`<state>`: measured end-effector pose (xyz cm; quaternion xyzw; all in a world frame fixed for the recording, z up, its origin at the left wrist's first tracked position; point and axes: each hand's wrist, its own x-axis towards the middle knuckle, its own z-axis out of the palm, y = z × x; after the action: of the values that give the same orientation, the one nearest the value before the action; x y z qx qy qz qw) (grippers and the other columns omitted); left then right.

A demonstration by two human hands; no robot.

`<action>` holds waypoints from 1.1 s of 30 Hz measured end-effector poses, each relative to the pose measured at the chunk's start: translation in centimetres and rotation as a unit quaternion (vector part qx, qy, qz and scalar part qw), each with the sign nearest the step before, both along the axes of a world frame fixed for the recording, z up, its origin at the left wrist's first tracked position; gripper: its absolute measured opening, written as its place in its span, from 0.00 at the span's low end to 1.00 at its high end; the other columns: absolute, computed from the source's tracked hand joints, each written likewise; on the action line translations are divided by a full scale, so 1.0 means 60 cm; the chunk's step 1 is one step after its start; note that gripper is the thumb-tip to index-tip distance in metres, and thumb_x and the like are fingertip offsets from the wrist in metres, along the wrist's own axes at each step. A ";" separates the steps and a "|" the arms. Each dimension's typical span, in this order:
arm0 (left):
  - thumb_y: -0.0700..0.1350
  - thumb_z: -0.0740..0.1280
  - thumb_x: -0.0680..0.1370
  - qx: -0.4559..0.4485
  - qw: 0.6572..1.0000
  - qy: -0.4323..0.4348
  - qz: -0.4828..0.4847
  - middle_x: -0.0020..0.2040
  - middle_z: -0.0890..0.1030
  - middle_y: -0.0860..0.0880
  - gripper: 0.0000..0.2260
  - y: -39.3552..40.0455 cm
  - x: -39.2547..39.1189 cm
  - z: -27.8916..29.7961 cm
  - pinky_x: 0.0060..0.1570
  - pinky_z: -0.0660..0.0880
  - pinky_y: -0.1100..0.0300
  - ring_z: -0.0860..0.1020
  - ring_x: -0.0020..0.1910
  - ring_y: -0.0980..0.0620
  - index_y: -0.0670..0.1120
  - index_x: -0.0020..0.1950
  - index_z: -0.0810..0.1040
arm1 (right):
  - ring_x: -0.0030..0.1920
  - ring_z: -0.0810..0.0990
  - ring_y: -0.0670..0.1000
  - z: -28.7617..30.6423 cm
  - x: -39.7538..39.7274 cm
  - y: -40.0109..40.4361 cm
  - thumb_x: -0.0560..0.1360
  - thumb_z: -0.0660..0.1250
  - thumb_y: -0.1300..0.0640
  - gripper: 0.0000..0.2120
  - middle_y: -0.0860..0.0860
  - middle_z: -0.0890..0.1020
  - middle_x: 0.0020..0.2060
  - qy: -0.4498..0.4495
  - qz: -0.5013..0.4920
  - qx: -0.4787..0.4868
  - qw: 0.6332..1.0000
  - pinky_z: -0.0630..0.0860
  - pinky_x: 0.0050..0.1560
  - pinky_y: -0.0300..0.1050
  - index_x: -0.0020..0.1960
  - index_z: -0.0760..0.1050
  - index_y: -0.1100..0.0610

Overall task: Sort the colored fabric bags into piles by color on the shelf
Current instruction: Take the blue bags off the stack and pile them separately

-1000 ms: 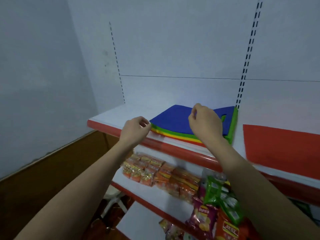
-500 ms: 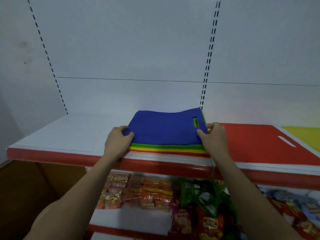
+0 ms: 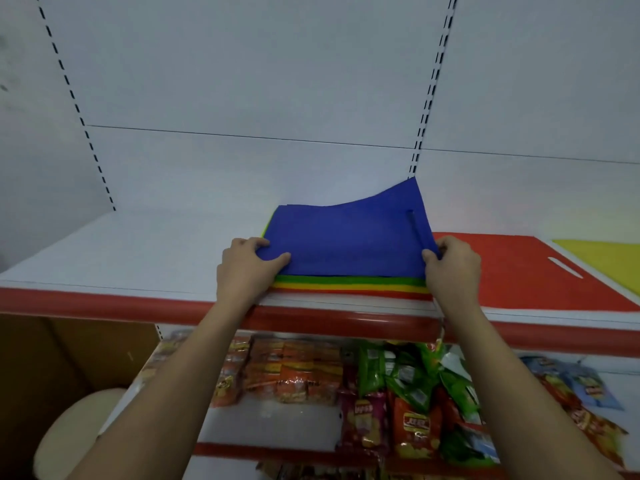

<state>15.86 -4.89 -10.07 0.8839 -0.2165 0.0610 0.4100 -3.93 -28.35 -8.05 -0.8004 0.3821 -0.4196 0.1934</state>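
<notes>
A blue fabric bag (image 3: 349, 239) tops a stack of green, yellow and red bags (image 3: 349, 285) on the white shelf (image 3: 131, 254). My left hand (image 3: 247, 268) pinches the blue bag's near left corner. My right hand (image 3: 452, 268) pinches its near right corner beside the handle slot. The bag's far right corner is lifted off the stack. A red bag (image 3: 540, 275) lies flat to the right, and a yellow bag (image 3: 604, 259) lies at the far right.
The shelf has a red front lip (image 3: 104, 301) and a white slotted back panel (image 3: 242, 98). Snack packets (image 3: 346, 379) fill the lower shelf. A brown board (image 3: 69, 355) and a pale stool (image 3: 72, 431) sit at the lower left.
Both hands went from resting at the stack's edges to pinching the blue bag's near corners, and its far right corner has risen off the stack.
</notes>
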 end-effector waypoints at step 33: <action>0.35 0.69 0.77 -0.172 0.892 0.223 -0.353 0.64 0.73 0.46 0.19 -0.078 -0.177 0.135 0.56 0.78 0.55 0.77 0.56 0.48 0.46 0.67 0.77 | 0.45 0.77 0.55 0.133 -0.306 0.089 0.78 0.55 0.71 0.17 0.57 0.76 0.55 -0.137 -0.031 0.166 0.976 0.74 0.42 0.46 0.61 0.77 0.64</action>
<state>5.24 -9.58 -1.95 0.6556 -0.4030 -0.2499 0.5876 -22.31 -23.00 -0.05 -0.6801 0.4407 -0.4617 0.3607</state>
